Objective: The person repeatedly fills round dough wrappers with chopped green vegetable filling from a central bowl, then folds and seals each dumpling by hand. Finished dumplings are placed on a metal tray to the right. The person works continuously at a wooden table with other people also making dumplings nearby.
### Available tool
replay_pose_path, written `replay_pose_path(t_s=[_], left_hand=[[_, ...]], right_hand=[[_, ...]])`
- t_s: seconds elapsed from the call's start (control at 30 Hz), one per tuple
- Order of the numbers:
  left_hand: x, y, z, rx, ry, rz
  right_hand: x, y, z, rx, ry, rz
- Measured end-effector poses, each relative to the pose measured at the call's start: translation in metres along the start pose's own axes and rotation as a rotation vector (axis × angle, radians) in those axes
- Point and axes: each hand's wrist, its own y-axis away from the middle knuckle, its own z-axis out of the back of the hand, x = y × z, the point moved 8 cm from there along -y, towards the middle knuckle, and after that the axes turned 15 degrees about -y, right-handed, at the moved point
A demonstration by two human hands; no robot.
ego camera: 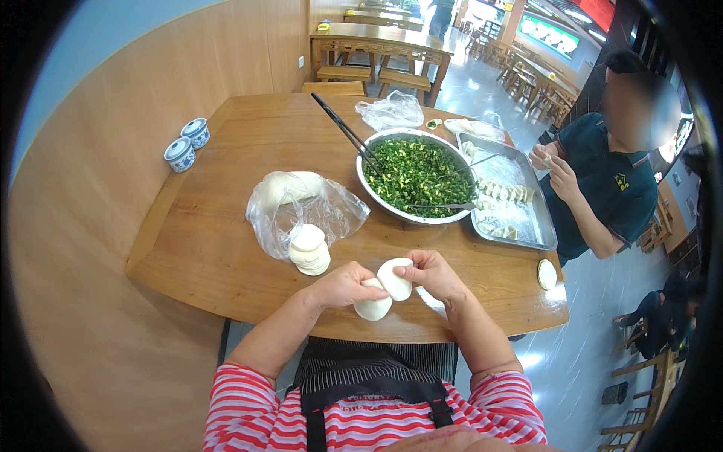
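My left hand point(345, 285) pinches a round dough wrapper point(374, 308) between thumb and fingers. In my right hand point(434, 275) is a second dough wrapper point(396, 280), its edge overlapping the first. Both are above the near edge of the wooden table point(226, 226). A stack of round wrappers point(309, 248) lies to the left, beside a clear plastic bag point(339, 206) with a lump of dough point(294, 186) in it. Beyond my hands, a large metal bowl point(390, 213) holds chopped green filling point(421, 175) with yellow bits; dark chopsticks point(344, 127) lean in it.
A metal tray point(545, 226) with dumplings point(502, 191) stands right of the bowl. Across it, a co-worker point(604, 181) holds a small piece of dough. More wrappers point(547, 274) lie at the right edge. Two lidded blue-and-white jars point(180, 155) point(195, 133) stand by the left wall.
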Motion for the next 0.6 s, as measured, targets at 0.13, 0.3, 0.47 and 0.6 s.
replay_pose_path(t_s=[0.13,0.3,0.47,0.6], left_hand=[[0.019,0.006,0.013,-0.265,0.673,-0.003],[0.034,0.017,0.062,-0.466,0.590,-0.020],[0.028,0.023,0.126,-0.551,-0.133,0.175],[-0.042,0.060,0.128,-1.091,-1.150,-0.048]], right_hand=[[-0.006,0.003,0.022,-0.266,-0.523,0.134],[0.014,0.002,0.031,-0.310,-0.146,0.170],[0.028,-0.006,0.014,-0.129,0.225,0.032],[0.044,-0.010,0.016,-0.170,0.445,0.017]])
